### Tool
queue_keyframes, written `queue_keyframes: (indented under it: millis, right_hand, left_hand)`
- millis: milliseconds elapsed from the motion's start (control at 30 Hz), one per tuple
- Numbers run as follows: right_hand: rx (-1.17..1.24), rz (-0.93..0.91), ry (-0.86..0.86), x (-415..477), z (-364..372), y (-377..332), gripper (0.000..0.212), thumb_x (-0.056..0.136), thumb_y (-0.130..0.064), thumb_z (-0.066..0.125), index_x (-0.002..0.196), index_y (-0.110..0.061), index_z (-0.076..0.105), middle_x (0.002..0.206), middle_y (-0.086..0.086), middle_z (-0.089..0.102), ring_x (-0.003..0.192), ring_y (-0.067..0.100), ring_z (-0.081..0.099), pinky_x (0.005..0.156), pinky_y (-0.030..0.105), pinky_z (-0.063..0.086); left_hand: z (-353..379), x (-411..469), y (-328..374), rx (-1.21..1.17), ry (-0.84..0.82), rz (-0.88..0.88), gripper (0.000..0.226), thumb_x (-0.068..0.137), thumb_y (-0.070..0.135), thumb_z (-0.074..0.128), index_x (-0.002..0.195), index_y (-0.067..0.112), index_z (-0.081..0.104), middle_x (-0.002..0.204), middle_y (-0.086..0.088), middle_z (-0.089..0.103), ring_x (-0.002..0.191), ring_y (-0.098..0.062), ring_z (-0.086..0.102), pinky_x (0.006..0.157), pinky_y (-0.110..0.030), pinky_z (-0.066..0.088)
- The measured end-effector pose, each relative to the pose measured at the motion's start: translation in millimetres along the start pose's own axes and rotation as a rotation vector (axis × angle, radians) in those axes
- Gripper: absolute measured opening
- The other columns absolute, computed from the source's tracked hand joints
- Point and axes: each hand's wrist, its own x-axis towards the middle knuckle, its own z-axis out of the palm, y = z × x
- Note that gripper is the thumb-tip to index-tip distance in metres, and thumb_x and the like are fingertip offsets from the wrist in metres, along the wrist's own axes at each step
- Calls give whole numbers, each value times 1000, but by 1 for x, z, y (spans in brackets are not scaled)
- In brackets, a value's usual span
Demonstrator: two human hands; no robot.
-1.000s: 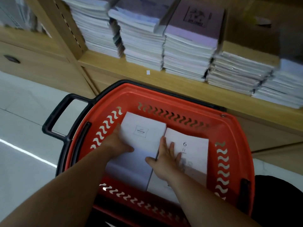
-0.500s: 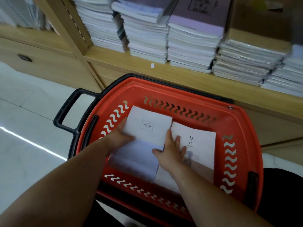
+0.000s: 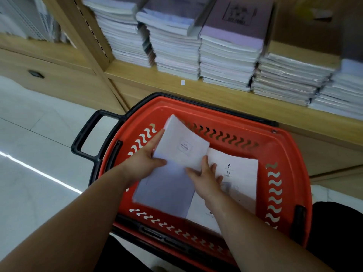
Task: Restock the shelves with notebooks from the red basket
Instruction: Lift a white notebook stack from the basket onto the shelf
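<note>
In the red basket [image 3: 294,163], set on the pale floor [image 3: 39,134] just before a wooden shelf [image 3: 196,89], a white notebook [image 3: 182,146] is held raised and tilted above a lavender-covered notebook [image 3: 165,187] that lies flat beneath it. The white notebook is pinched at its left edge by the left grip [image 3: 145,160], with the thumb on the cover and the fingers along the side. The right grip [image 3: 204,177] is laid, fingers spread and fairly straight, on a second notebook [image 3: 237,173] printed with 6 and 11 at the right of the basket; its thumb is set against the near right corner of the white notebook. Stacks of notebooks [image 3: 225,61] are ranged side by side on the shelf beyond the basket's far rim, and a black handle [image 3: 84,131] is seen at the basket's left end
</note>
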Motion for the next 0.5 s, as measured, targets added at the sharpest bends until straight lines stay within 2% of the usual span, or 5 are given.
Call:
queue_keyframes:
  millis: [167,267,367,433,500]
  right_hand:
    - [275,-14,-87,-7,-6,-17,105,75,-77,60,155,-55,-5,170,-5,3,155,29,12,123,54,18]
    - [531,-66,-172,-26,-17,-36,82,96,-51,59,158,-51,5,163,-16,27,151,17,26,117,36,26]
    - [671,-115,-235,-63,-30,-63,66,87,-60,61,140,-73,25,157,-20,41,149,17,32,124,50,23]
    - [721,-106,-229,-96,-43,-87,56,92,-61,58,137,-76,28,154,-16,46,146,20,39,122,54,29]
    - [732,-107,-227,-131,-62,-114,47,101,-57,48,143,-69,29,149,-8,54,139,23,49,117,53,38]
  left_hand:
    - [22,-21,35,34,78,112,89,96,0,59,145,67,28,146,10,46,127,-19,53,87,-41,61]
    - [27,-44,62,124,163,166,87,96,3,61,148,64,26,147,8,47,126,-19,55,90,-36,60]
    - [29,-79,100,257,235,256,89,94,7,64,151,61,21,145,7,49,127,-16,53,99,-40,55]
    - [29,-105,130,293,275,293,91,93,9,65,151,62,18,135,4,53,122,-15,54,99,-39,53]
    - [32,-133,166,342,328,319,92,93,11,65,149,65,16,121,2,53,111,-13,54,95,-24,48]
